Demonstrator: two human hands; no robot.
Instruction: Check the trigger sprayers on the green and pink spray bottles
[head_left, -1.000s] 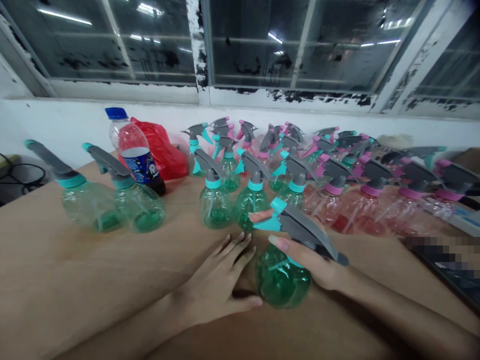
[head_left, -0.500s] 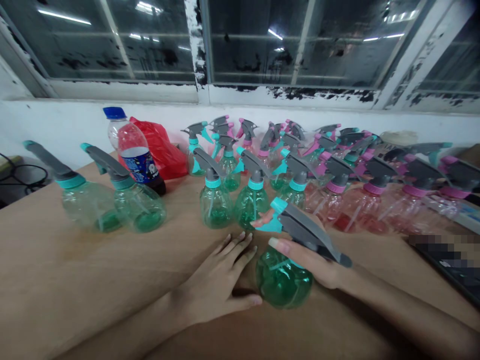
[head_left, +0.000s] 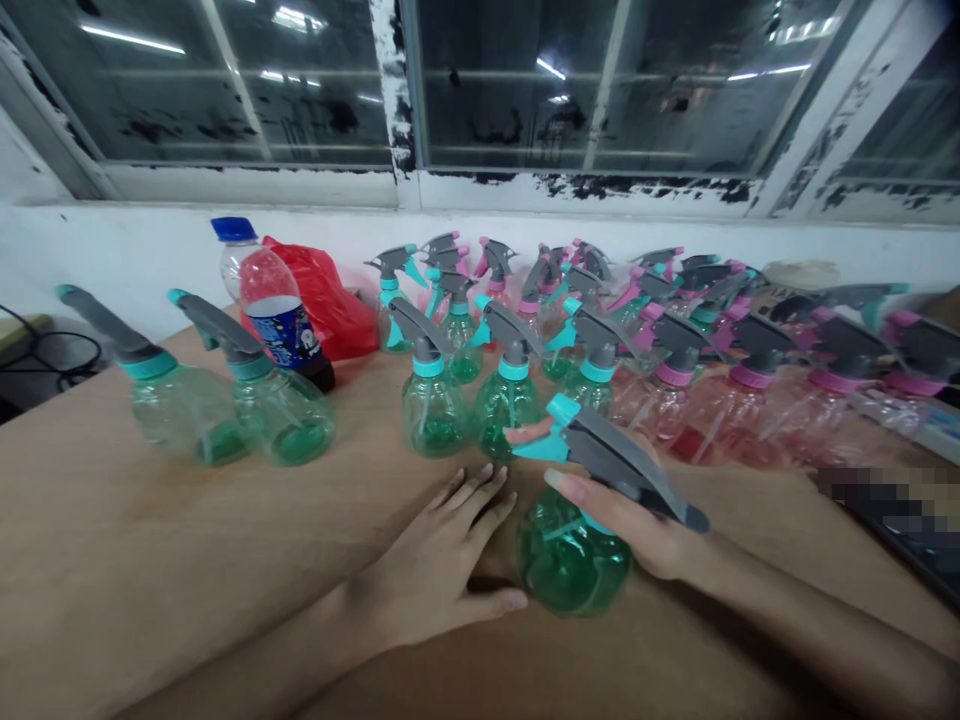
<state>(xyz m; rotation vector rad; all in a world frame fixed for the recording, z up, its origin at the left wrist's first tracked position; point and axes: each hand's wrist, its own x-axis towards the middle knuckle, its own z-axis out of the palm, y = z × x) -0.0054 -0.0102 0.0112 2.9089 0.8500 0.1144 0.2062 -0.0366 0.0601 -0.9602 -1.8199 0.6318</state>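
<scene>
My right hand (head_left: 637, 525) grips a green spray bottle (head_left: 574, 560) round its neck, the thumb in front and a fingertip at the turquoise trigger. Its grey head tilts, with the turquoise nozzle pointing up and to the left. Flat on the wooden table (head_left: 247, 560) lies my left hand (head_left: 442, 560), fingers stretched out, just left of that bottle and holding nothing. Beyond my hands stand green spray bottles (head_left: 506, 410) with turquoise collars, and to their right pink spray bottles (head_left: 720, 420) with pink collars. Some bottles are partly hidden behind others.
Two more green spray bottles (head_left: 281, 415) stand at the left. Behind them are a soda bottle with a blue cap (head_left: 281, 330) and a red plastic bag (head_left: 330, 300). A dark flat object (head_left: 900, 540), partly blurred, lies at the right edge. A windowed wall (head_left: 300, 190) closes off the back.
The view has shifted very slightly, so things appear a little further right. Both hands keep their places, and the right hand still holds the spray bottle.
</scene>
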